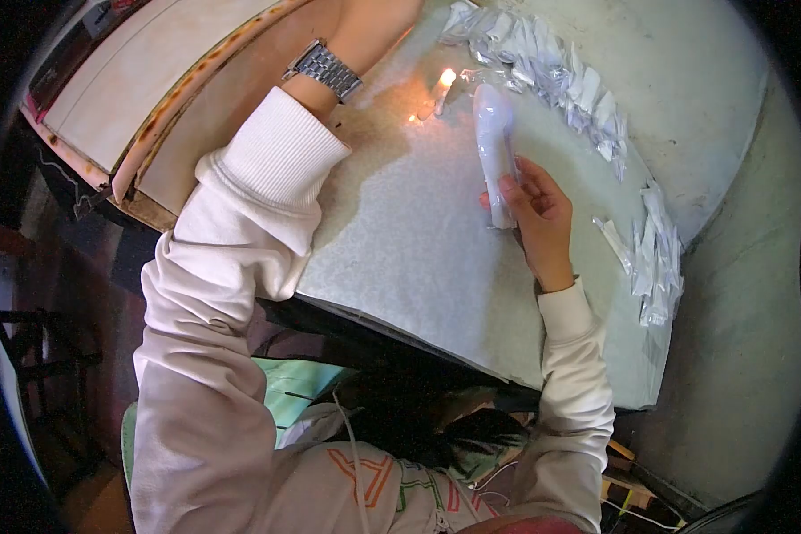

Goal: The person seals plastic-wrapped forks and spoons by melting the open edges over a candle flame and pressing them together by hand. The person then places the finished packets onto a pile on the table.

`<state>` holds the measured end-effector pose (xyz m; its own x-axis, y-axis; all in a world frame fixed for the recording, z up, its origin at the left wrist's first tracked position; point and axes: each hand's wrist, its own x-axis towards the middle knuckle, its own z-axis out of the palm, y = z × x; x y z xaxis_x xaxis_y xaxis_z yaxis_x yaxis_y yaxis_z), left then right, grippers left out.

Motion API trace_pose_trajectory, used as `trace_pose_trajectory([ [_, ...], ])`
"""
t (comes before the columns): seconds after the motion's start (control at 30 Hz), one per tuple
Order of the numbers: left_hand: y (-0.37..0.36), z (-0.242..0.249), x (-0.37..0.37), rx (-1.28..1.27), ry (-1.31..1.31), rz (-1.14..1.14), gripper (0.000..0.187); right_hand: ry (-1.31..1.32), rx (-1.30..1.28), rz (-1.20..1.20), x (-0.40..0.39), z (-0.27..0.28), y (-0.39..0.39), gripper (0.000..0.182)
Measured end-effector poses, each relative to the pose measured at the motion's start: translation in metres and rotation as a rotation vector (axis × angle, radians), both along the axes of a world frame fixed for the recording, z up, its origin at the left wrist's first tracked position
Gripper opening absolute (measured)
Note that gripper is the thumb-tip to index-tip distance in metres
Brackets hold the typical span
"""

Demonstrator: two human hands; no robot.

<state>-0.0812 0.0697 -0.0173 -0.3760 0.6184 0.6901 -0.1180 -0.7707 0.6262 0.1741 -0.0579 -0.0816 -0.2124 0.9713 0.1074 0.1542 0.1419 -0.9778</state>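
Observation:
My right hand (541, 214) grips the lower end of a white spoon-like item in clear plastic wrap (493, 147), its rounded end pointing away from me. Just left of that rounded end, a small flame (447, 78) burns above the pale table (400, 240). My left forearm, with a metal watch (322, 71) on the wrist, reaches to the top edge; the left hand's back (374, 31) shows only in part, and its fingers are out of frame.
A curved row of wrapped white pieces (552, 76) lies along the table's far side. Another pile of them (657, 258) is at the right. A rust-edged pale panel (125, 89) stands at the left, and a wall rises on the right.

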Motion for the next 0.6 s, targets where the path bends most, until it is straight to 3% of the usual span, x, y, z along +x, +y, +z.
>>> trace_pose_trajectory([
  [0.6,-0.0083,0.0074,0.001,-0.013,-0.141,-0.147,0.032,0.011,-0.001,0.027,-0.0046,0.0026,-0.0015,0.042],
])
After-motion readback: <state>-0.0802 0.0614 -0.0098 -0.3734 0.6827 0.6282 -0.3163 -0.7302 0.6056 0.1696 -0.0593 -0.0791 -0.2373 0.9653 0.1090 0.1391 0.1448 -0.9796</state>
